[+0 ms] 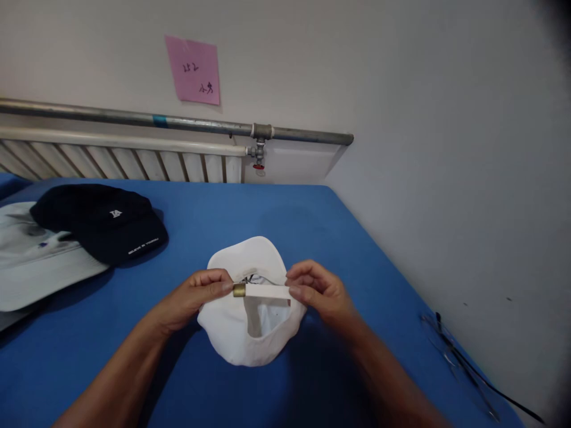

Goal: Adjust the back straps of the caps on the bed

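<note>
A white baseball cap (259, 351) is in front of me over the blue table, its back opening and adjusting strap (267, 291) facing me. At the strap's left end, beside a brass-coloured buckle (239, 290), my left hand (203, 294) pinches the cap between thumb and fingers. My right hand (323, 291) grips the strap's other end at the cap's right side, thumb on the near face. The strap runs straight between both hands. Part of the cap's inside shows through the opening; the fingertips behind the strap are partly hidden.
A black cap (102, 217) with white lettering overlaps a pale cap (40, 267) at the left of the blue table (285, 208). Eyeglasses (459, 356) lie near the right edge by the wall. Behind the table are a radiator (125, 157), a metal pipe (200, 123) and a pink note (194, 71).
</note>
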Available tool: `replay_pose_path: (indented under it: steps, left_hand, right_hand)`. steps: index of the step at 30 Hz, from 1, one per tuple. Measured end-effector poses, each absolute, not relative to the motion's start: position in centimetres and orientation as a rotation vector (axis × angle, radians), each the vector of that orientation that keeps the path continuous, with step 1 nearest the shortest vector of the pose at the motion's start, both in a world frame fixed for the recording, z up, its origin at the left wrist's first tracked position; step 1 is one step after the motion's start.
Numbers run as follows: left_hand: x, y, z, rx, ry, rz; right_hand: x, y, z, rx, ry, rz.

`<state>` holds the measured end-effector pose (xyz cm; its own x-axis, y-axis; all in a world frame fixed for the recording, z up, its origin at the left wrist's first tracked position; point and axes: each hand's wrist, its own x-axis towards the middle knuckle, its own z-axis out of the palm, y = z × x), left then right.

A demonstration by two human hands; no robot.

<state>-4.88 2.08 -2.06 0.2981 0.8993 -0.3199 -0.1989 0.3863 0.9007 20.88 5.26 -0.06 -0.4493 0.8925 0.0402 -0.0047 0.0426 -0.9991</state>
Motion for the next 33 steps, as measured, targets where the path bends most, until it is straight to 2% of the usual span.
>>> replay_pose_path:
  steps: [4, 16, 20, 27, 33]
  left_hand:
    - [-5.0, 2.1, -1.9, 0.866, 0.994, 0.888]
    - [-5.0, 2.1, -1.8, 0.778, 0.937, 1.001]
    - [-5.7, 1.9, -1.4, 0.769, 0.935, 1.081]
    - [-6.5, 1.4, -1.4, 0.739, 0.724, 1.224]
    - [-6.6, 1.1, -1.5, 0.696, 0.443, 1.244]
  right_hand:
    - [20.8, 5.5, -0.2, -0.86, -1.456, 1.614]
    - [20.6, 5.4, 0.3, -0.923, -1.523, 1.478]
    - [21.0, 6.2, -0.4, -0.978, -1.569, 1.27]
    - [22.2, 8.4, -3.4, -1.063, -2.103, 0.55]
    - [22.0, 8.6, -4.4, -1.0, -2.141, 0.465]
